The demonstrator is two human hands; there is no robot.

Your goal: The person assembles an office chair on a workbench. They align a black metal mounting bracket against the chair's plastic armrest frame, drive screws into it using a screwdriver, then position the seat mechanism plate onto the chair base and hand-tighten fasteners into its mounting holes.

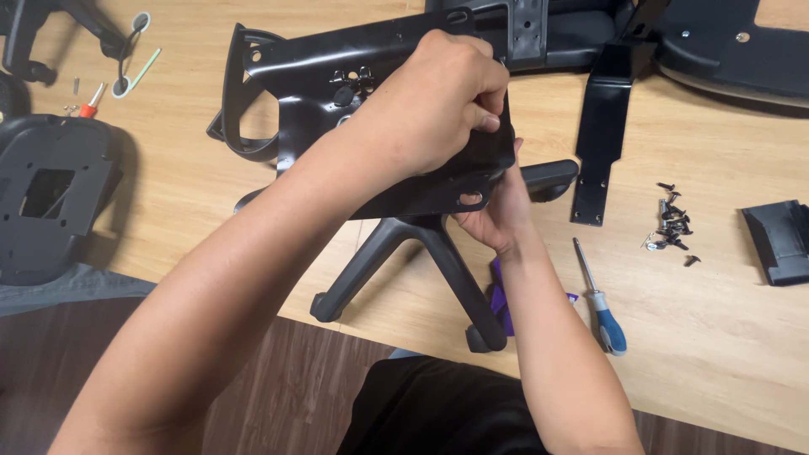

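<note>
Item: black plate (pixel 371 109), held over the table (pixel 725 337), long axis running left to right. I see my left hand (pixel 438 101) clamped over its right edge from above; my right hand (pixel 497 215) grips beneath, fingers mostly hidden. Chair base (pixel 421 253) lies below; screwdriver (pixel 600 299) and screws (pixel 672 223) to the right.

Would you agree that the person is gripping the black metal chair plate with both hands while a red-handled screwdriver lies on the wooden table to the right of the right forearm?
Not quite: the screwdriver has a blue and white handle, not a red one, as the head view shows. The rest stands: the left hand and the right hand both grip the black metal chair plate, and the screwdriver lies on the wooden table to the right of the right forearm.
</note>
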